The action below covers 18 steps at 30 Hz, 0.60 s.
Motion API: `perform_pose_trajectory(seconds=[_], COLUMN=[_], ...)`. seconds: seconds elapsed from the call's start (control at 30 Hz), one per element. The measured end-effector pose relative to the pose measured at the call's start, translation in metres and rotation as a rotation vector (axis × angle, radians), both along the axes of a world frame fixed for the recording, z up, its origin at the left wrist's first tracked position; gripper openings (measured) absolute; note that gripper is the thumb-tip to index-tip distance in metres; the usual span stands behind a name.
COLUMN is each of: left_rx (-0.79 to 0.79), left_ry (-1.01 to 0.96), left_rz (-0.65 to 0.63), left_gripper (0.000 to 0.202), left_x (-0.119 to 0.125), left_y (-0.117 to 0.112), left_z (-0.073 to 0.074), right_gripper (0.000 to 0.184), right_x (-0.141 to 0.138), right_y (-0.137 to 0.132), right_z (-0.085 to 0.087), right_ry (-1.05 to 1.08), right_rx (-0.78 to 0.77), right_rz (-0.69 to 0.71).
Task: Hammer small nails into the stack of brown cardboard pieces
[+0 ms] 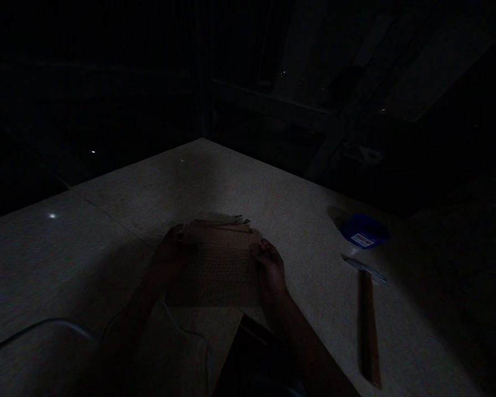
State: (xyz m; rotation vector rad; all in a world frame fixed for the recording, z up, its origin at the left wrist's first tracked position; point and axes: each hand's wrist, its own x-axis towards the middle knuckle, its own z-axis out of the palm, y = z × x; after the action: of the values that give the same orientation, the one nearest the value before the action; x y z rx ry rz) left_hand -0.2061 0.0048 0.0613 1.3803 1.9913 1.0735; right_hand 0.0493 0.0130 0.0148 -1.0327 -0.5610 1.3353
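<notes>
The light is very dim. Between my hands is a flat brownish sheet (pixel 221 264) with rows of small dark dots; its material is unclear. My left hand (pixel 171 251) grips its left edge, though that hand lies mostly in shadow. At the right edge, my right hand (pixel 271 267) is closed with thumb and fingers on the sheet. Just beyond the sheet's far edge, a few thin dark pieces like nails (pixel 246 221) show, partly hidden. To the right of my right hand lies a hammer (pixel 367 325), its metal head pointing away from me.
A blue container (pixel 364 230) with a white label stands beyond the hammer head. The pale speckled countertop (pixel 306 220) comes to a corner at the back. A cable (pixel 53 321) runs across the lower left. A dark shape (pixel 256 364) sits at the near edge.
</notes>
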Motion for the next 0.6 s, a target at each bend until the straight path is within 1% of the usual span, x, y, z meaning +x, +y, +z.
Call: perform_pose_trajectory(seconds=[0.07, 0.13, 0.23, 0.3, 0.4, 0.5, 0.6], left_rx=[-0.036, -0.051, -0.024, 0.006, 0.023, 0.048, 0.115], left_ry=[-0.105, -0.170, -0.177, -0.160, -0.106, -0.036, -0.017], left_rz=[-0.011, -0.013, -0.003, -0.020, -0.082, -0.137, -0.178], left_gripper=[0.076, 0.081, 0.080, 0.075, 0.069, 0.067, 0.064], left_x=[0.008, 0.019, 0.040, 0.054, 0.075, 0.099, 0.129], left_y=[-0.003, -0.006, -0.014, -0.019, -0.027, -0.034, -0.037], left_z=[0.013, 0.028, 0.047, 0.054, 0.054, 0.049, 0.042], right_gripper=[0.044, 0.048, 0.054, 0.057, 0.058, 0.056, 0.057], right_x=[0.003, 0.010, 0.025, 0.037, 0.056, 0.077, 0.103], right_y=[-0.006, -0.011, -0.021, -0.028, -0.041, -0.053, -0.062], right_z=[0.005, 0.011, 0.021, 0.027, 0.032, 0.035, 0.037], right_ry=[0.005, 0.011, -0.009, -0.020, -0.005, -0.010, -0.011], right_rx=[0.018, 0.031, 0.053, 0.061, 0.070, 0.075, 0.063], right_rz=[-0.039, -0.049, -0.045, -0.062, -0.118, -0.185, -0.237])
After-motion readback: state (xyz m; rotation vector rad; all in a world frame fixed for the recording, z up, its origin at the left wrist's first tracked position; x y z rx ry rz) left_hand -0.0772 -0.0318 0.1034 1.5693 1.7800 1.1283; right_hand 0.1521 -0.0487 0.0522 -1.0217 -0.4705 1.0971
